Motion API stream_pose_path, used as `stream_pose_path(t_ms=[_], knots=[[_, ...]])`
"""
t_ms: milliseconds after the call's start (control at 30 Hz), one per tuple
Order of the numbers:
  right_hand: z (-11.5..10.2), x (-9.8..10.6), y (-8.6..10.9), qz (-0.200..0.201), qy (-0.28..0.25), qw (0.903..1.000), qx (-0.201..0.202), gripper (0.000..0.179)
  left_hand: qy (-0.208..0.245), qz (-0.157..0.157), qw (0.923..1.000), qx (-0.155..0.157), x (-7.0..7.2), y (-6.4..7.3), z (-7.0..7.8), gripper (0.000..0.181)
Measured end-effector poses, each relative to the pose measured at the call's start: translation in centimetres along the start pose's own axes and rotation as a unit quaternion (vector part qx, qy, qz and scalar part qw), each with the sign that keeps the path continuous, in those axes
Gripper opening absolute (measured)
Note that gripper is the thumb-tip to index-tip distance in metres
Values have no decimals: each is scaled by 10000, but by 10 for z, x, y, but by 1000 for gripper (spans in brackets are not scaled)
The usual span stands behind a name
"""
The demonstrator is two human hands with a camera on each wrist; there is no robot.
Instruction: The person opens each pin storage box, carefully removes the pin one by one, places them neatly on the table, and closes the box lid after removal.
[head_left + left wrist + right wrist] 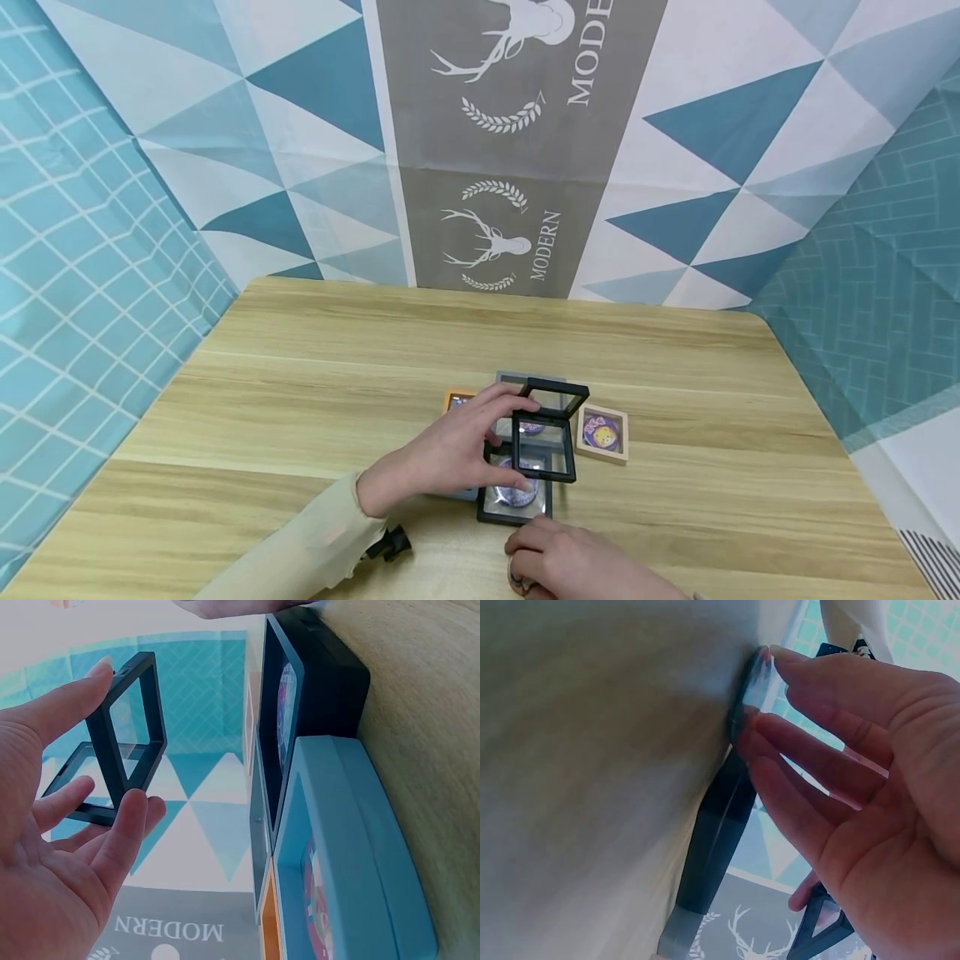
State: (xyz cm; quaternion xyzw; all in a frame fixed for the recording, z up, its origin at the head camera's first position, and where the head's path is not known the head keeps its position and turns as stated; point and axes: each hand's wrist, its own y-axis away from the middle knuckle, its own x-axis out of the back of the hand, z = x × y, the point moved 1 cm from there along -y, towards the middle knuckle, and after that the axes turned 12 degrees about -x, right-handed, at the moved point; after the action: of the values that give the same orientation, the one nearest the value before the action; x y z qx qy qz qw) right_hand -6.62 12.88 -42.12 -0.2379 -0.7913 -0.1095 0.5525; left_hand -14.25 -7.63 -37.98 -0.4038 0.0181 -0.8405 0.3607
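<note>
My left hand (450, 457) holds a small black hinged display frame (543, 476) up off the table, its two clear-windowed halves spread apart. Thumb and fingertips grip its edges in the left wrist view. Below it lies a larger black display case (498, 517) with a round badge (516, 495) inside. Near the table's front, my right hand (570, 560) pinches a round, shiny badge (754, 686) by its rim, close to the tabletop. The badge's face is mostly hidden by the fingers.
A beige case (623, 437) with a purple-and-yellow badge stands right of the black frame. Behind sits a grey case (512, 377). An orange case (450, 397) and a blue-grey case (341, 847) are partly hidden by my left hand. Patterned cloth (315, 150) hangs behind the wooden table (337, 333).
</note>
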Motion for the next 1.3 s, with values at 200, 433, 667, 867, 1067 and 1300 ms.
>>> stream_pose_path(t_ms=[200, 433, 667, 867, 1067, 1300], knots=[[2, 18, 4, -73, -554, 9971, -517, 15, -93, 9, 10000, -27, 1, 0, -1, 81], [12, 41, 12, 582, -1179, 9878, -839, 12, -98, 215, 9997, -104, 6, 0, -2, 81], [32, 63, 22, 1818, -1201, 9701, -1072, 20, -144, 351, 9989, -259, 10, 0, -3, 81], [44, 73, 29, 2424, -964, 9421, -2107, 27, 0, 416, 9987, -283, 11, 0, -2, 79], [50, 76, 28, 2935, -966, 9019, -3019, 19, 268, 518, 9978, -323, 11, 0, -1, 76], [51, 70, 24, 2579, -1626, 8816, -3604, 30, 640, 534, 9963, -218, 11, 1, 1, 61]])
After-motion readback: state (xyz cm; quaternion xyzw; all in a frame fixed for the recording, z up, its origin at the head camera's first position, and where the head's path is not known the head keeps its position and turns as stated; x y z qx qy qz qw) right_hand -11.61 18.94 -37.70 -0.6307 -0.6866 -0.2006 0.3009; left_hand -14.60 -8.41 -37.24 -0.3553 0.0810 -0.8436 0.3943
